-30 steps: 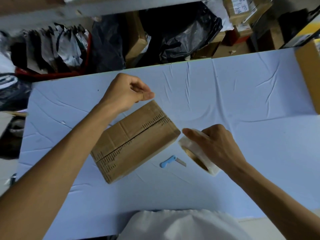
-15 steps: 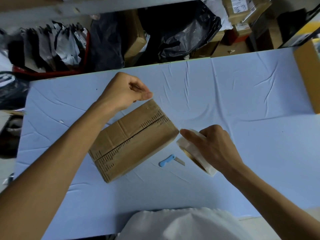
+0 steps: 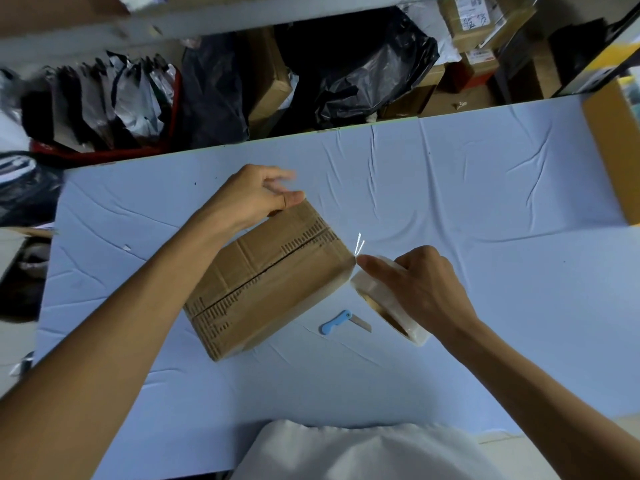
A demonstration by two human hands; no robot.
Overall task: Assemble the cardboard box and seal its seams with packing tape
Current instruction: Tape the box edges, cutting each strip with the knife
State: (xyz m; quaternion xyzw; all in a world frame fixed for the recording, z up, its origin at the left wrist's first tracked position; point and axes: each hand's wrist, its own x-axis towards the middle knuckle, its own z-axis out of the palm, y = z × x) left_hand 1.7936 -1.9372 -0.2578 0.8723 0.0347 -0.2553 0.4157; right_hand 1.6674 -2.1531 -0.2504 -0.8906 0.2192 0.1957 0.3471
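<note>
The box [image 3: 277, 282] lies askew in the middle of the tabletop [image 3: 485, 202], its flaps folded down with a dark slit along the centre seam. The left hand [image 3: 252, 199] sits at the box's far corner with the thumb against the edge and the fingers curled but blurred, so I cannot tell whether it holds anything. The right hand [image 3: 422, 289] grips the tape roll [image 3: 381, 299] just beside the box's right corner, index finger stretched along the roll, and a small blue knife [image 3: 341, 322] lies on the tabletop near the roll.
</note>
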